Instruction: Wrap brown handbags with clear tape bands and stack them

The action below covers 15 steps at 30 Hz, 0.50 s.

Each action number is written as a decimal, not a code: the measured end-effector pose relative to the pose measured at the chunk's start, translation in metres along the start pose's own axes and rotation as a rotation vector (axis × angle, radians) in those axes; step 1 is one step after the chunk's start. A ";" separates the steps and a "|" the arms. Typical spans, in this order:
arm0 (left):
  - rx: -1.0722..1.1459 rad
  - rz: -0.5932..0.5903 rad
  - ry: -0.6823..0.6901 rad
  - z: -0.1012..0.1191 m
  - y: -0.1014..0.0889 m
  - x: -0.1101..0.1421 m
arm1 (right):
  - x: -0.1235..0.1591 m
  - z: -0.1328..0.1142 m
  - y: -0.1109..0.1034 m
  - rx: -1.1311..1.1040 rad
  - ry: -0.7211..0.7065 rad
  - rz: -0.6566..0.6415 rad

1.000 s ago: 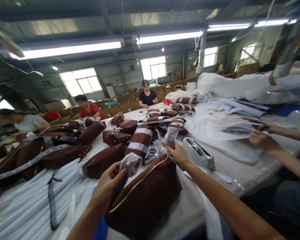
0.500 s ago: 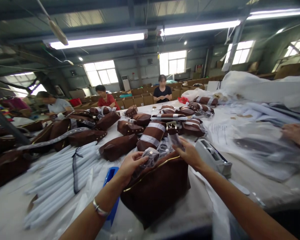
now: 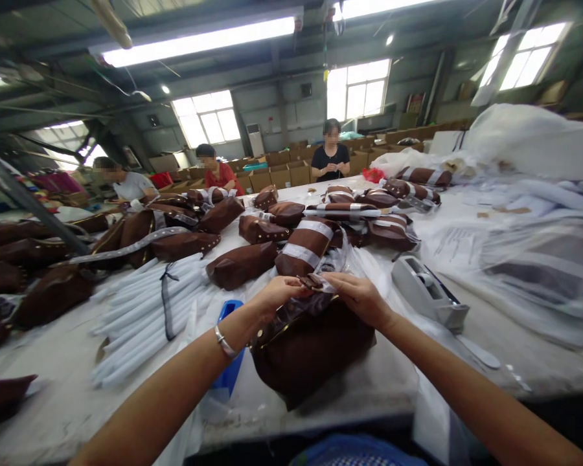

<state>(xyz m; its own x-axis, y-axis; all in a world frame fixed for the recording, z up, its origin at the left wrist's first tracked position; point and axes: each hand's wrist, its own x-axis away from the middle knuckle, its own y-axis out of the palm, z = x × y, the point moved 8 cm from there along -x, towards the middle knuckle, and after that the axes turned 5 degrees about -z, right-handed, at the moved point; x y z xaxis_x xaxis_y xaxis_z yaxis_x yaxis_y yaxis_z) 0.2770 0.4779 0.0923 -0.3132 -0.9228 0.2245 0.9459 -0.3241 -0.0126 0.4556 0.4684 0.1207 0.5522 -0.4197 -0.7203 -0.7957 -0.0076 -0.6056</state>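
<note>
Right above the brown bag (image 3: 315, 349), which sits near the front edge of the table (image 3: 379, 398), both hands are busy up close. The left hand (image 3: 282, 294) has its fingers pinched on a small brown strap piece (image 3: 311, 281), and the right hand (image 3: 362, 298) looks closed on the clear wrap (image 3: 328, 286) at its side. Can't tell exactly where one grip ends and the other starts, tbh.

My take: keep one side steady and let the other do the fine adjusting, fingertips only. Don't yank, or the thin wrap could tear or bunch up. I'd keep the strap flat and untwisted, with any metal bits clear of the gold zipper (image 3: 274, 336) so nothing scratches or snags.

Compared with half a second ago, the hands are way closer. Back then they're apart, each on its own wrapped bit, with a square metal buckle showing above the right one; now I can't make that buckle out. The bag is still under them. Also, a blue mesh item (image 3: 357, 453) now peeks in at the bottom.
</note>
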 end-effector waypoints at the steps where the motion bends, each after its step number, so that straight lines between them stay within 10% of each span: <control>1: 0.006 0.004 0.010 -0.001 0.000 0.000 | 0.000 -0.002 0.002 0.006 -0.032 -0.025; 5: 0.047 -0.020 -0.005 -0.001 0.002 0.005 | 0.001 0.006 -0.002 0.018 0.029 -0.055; 12: 0.113 -0.014 0.089 0.038 0.002 0.017 | 0.008 0.042 -0.040 0.097 0.543 0.203; 15: 0.166 -0.008 0.165 0.046 0.000 0.020 | -0.001 0.035 -0.041 0.115 0.501 0.167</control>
<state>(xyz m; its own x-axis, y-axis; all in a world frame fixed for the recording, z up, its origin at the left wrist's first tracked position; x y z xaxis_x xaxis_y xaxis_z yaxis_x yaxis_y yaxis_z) 0.2749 0.4685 0.1419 -0.3170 -0.9464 0.0611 0.9400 -0.3051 0.1525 0.4966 0.5011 0.1338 0.2123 -0.7884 -0.5773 -0.8146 0.1835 -0.5502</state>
